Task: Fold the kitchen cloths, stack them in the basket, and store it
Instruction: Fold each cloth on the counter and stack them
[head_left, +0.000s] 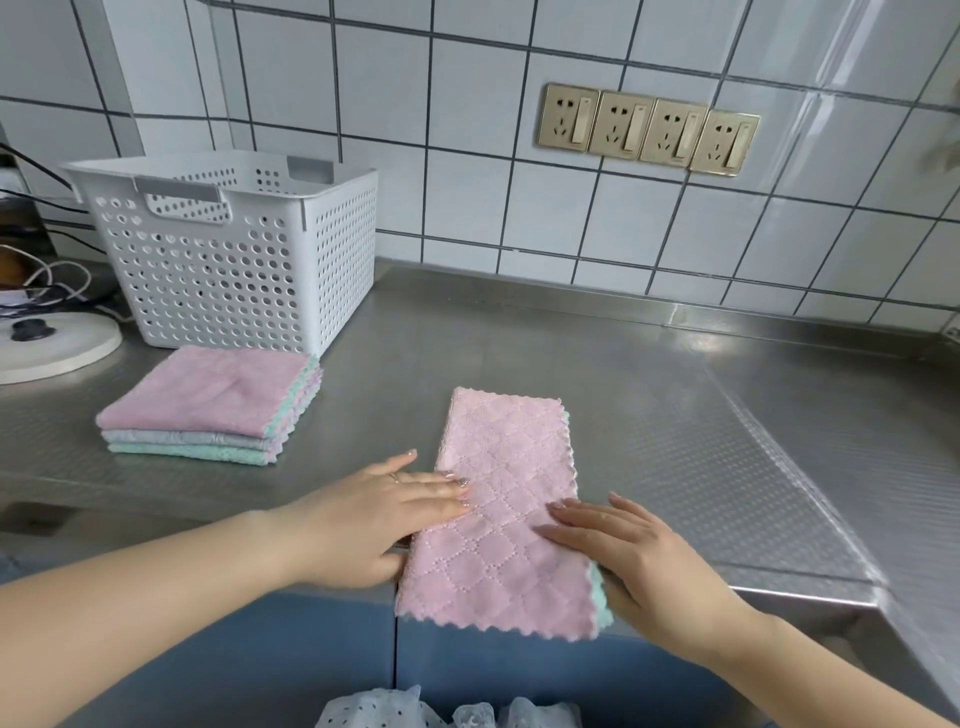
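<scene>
Both hands lay flat on the pink quilted cloth (501, 514), fingers straight and pressing rather than pinching: the left hand (374, 519) on its left edge, the right hand (639, 556) on its right edge, thumb apparently tucked by the green underside. The hold looked meant to smooth the half-folded cloth and pin it for the next fold. The cloth lay at the front edge of the steel counter (675, 395), its near end overhanging. Toward the counter's left, a stack of folded cloths (208, 410) sat just in front of the white perforated basket (234, 249), which stood by the tiled wall (467, 197), probably kept close for loading afterwards.
</scene>
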